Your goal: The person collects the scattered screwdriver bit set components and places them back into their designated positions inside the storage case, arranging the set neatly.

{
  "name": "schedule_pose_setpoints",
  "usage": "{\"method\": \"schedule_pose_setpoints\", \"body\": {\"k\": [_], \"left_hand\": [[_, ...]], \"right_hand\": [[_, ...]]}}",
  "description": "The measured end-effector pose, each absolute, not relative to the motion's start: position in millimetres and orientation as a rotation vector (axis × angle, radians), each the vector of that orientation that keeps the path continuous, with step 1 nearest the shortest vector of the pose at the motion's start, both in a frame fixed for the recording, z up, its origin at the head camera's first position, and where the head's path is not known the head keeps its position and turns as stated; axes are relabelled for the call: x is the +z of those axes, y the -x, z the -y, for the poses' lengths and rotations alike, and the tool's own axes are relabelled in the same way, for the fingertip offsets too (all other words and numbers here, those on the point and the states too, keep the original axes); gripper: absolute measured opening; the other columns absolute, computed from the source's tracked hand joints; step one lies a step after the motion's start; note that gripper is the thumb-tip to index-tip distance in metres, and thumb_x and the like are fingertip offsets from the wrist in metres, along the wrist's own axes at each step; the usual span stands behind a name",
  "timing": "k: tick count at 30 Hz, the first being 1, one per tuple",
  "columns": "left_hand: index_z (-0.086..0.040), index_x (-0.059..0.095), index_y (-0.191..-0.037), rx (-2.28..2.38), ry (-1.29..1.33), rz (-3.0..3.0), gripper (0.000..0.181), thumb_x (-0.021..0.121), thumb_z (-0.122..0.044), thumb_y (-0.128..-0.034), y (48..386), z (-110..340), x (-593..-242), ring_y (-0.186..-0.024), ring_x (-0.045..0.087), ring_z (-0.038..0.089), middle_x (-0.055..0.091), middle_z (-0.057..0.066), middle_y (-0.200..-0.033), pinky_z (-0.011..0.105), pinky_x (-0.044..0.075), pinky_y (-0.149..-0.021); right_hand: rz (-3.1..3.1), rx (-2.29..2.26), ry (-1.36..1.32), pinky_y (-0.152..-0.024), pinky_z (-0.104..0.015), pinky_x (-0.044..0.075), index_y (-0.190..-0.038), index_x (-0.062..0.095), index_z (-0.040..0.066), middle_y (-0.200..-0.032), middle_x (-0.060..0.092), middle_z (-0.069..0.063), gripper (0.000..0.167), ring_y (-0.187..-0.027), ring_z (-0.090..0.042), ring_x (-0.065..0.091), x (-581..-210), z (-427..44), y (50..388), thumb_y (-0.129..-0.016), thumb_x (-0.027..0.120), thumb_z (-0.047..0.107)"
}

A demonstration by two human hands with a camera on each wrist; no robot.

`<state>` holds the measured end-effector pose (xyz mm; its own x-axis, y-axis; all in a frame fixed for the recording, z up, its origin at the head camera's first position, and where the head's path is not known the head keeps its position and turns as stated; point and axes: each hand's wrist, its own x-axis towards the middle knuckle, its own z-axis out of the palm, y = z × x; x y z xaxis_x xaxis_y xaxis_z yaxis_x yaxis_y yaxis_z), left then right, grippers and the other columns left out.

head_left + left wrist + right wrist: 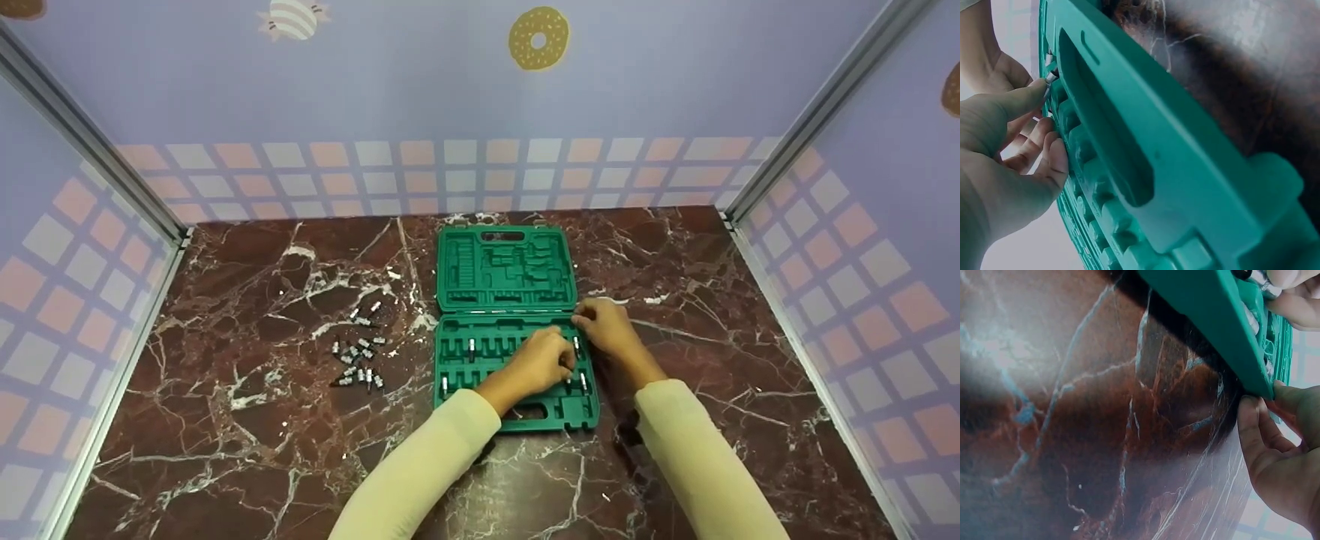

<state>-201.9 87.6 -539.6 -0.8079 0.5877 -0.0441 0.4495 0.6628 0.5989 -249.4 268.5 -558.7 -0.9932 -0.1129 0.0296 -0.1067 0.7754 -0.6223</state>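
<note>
Both hands are working at the case: left hand point(534, 364) is pinching a small silver metal bit socket with a dark tip point(1266, 287) between thumb and finger, right hand point(606, 328) is gripping the edge of the green moulded plastic tool case point(574, 411) on its right side, near the hinge. Case is lying open on the dark red, white-veined marble-look worktop point(247, 450), lid point(504, 268) folded away from the person, base nearer. Held socket is sitting low over the right part of the base, at the front row of slots; can't tell whether it's seated. Four other silver sockets are standing out in the base: one in the back row left of centre point(471, 349), one at the back row's right end point(577, 343), one at the front left point(444, 385), one at the front right point(583, 383). Left hand is hiding the middle slots. A scattered cluster of loose silver-and-black bit sockets point(365, 343) is lying on the worktop left of the case, well apart from it, some pieces touching. Pale cream sleeves point(420, 472) are covering both forearms. Lavender printed wall panels point(420, 82) with pink-and-white checks are enclosing the back and sides.
</note>
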Motion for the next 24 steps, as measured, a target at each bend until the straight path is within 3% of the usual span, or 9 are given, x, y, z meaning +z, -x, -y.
{"method": "schedule_pose_setpoints", "body": {"k": [4,10,24], "left_hand": [[-0.014,0.077,-0.095,0.879,-0.766,-2.627,0.011,0.084,-0.018,-0.0879,203,-89,-539,-0.116,0.062,0.025,0.067,0.003,-0.111,0.037,0.055,-0.092],[-0.014,0.078,-0.099,0.866,-0.732,-2.639,0.017,0.087,-0.017,-0.0848,205,-91,-538,-0.093,0.068,0.017,0.071,0.001,-0.102,0.029,0.057,-0.078],[-0.016,0.081,-0.092,0.938,-0.531,-2.641,0.014,0.088,-0.010,-0.0814,206,-100,-538,-0.090,0.071,0.017,0.077,-0.002,-0.099,0.031,0.060,-0.073]], "right_hand": [[-2.960,-1.028,0.183,-0.083,-0.052,0.055,-0.097,0.073,-0.002,-0.101,0.075,-0.020,0.010,-0.091,-0.035,0.067,-558,-268,249,-0.096,0.071,0.008],[-2.957,-0.999,0.184,-0.083,-0.053,0.055,-0.096,0.073,0.000,-0.107,0.074,-0.022,0.009,-0.094,-0.037,0.068,-557,-268,249,-0.097,0.070,0.008],[-2.954,-0.993,0.166,-0.080,-0.051,0.054,-0.096,0.073,-0.001,-0.101,0.074,-0.020,0.009,-0.088,-0.034,0.066,-557,-269,249,-0.096,0.070,0.008]]}}
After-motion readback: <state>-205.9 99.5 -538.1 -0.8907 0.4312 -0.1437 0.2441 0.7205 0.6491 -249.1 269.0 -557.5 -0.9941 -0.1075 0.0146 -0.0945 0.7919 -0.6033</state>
